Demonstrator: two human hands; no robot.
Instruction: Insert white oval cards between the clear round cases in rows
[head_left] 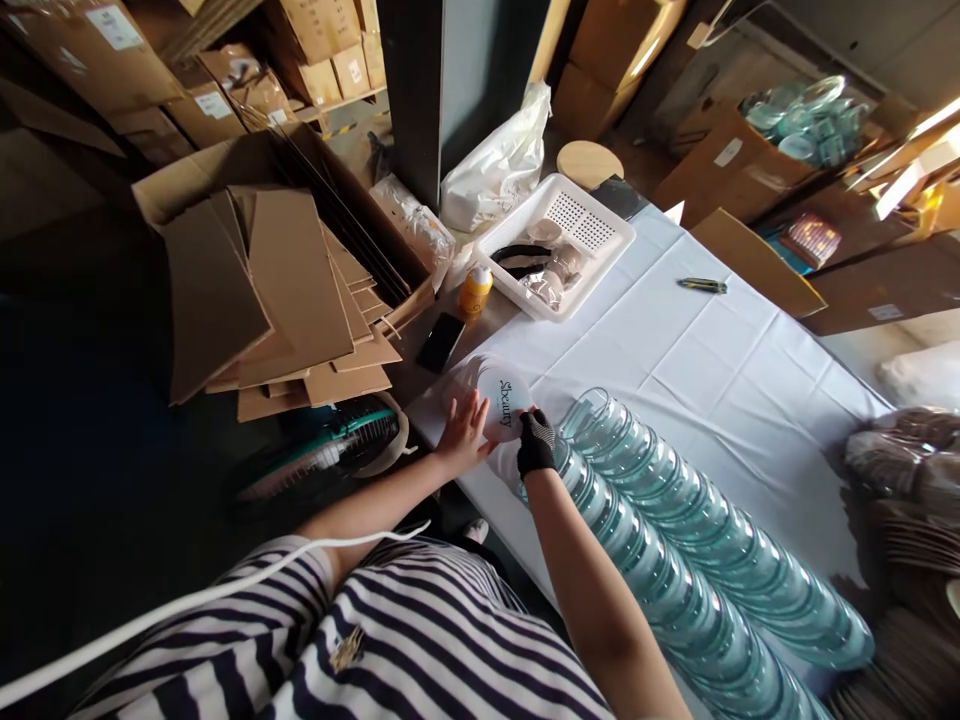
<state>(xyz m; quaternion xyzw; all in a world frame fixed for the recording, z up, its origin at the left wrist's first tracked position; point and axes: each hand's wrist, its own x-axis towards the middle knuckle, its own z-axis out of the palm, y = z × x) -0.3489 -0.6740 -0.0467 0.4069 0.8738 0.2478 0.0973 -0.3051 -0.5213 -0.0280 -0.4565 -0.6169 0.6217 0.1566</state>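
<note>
A stack of round, whitish discs [496, 392] stands at the near edge of the table, the top one printed with the word "beauty". My left hand [463, 436] is bare and rests against the disc's left side with its fingers spread. On the opposite side, my right hand [536, 443], in a black glove, has its fingers closed at the rim of the printed disc. The fingertips there are partly hidden. Just right of the gloved hand, two long rows of nested clear plastic containers [697, 505] lie on their sides.
A white cloth covers the table [660, 340]. On it are a white perforated basket [559, 310] and a cutter [703, 286]. A yellow can [475, 291] and a phone [440, 343] lie nearby. Left stands a carton of cardboard sheets [292, 290] above a fan [330, 450].
</note>
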